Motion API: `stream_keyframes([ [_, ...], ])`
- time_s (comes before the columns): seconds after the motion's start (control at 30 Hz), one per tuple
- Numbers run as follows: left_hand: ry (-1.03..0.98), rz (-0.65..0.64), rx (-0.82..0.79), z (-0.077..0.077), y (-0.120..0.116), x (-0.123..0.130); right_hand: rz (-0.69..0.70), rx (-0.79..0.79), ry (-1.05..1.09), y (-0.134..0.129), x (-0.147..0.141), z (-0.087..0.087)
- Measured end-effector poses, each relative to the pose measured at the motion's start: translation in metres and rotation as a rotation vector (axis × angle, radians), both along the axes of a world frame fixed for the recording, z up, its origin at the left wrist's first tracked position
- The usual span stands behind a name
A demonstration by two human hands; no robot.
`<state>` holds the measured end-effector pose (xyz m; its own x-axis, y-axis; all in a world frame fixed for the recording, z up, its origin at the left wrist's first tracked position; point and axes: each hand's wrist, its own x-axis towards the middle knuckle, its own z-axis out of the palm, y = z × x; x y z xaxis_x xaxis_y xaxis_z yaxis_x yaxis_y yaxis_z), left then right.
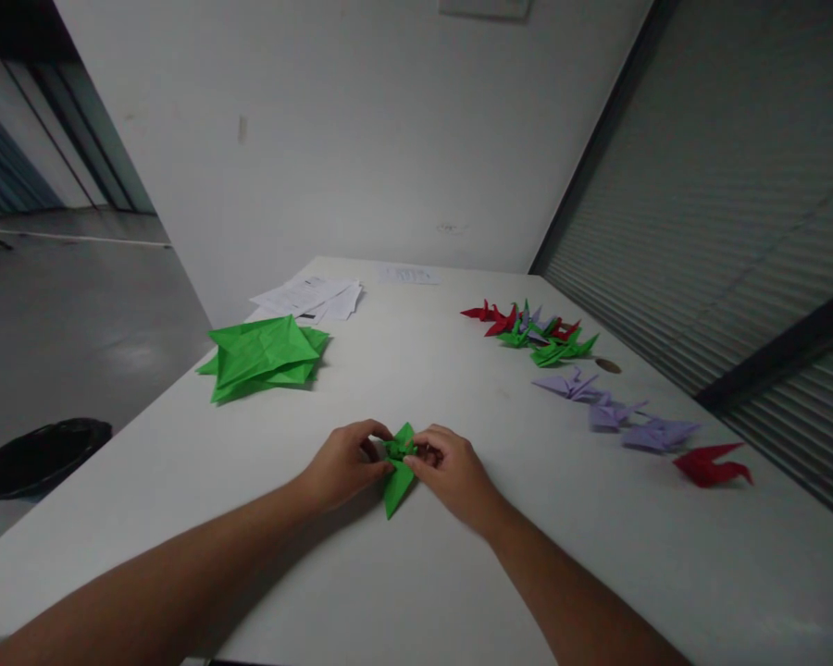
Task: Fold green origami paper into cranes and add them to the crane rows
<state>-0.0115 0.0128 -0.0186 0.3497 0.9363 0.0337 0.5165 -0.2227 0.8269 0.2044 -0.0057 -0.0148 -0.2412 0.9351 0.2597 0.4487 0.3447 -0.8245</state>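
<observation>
A small folded green paper piece (399, 483) lies on the white table between my two hands, one pointed end toward me and another pointing away. My left hand (347, 462) pinches its left side between thumb and fingers. On the right side, my right hand (453, 467) grips it with thumb and curled fingers. The fingertips partly hide the middle of the piece, where several small folds bunch together.
Green paper sheets (264, 356) are stacked at the left, with printed papers (309, 296) behind. Red, green and purple folded birds line the right side, a red one (712, 465) nearest. A black-lined bin (42, 453) stands left of the table (284, 573).
</observation>
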Motion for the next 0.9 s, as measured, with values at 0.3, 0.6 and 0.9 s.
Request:
stream_keyframes([
  [0.3, -0.021, 0.020, 0.009, -0.001, 0.000, -0.002, -0.053, -0.074, 0.063, 0.000, 0.006, -0.001],
  [0.6, -0.049, 0.042, 0.020, 0.000, 0.000, -0.008, -0.158, -0.083, 0.203, 0.007, 0.016, -0.004],
  [0.9, -0.091, 0.035, 0.023, 0.000, -0.003, -0.011, -0.372, -0.025, 0.169, 0.057, 0.060, 0.020],
])
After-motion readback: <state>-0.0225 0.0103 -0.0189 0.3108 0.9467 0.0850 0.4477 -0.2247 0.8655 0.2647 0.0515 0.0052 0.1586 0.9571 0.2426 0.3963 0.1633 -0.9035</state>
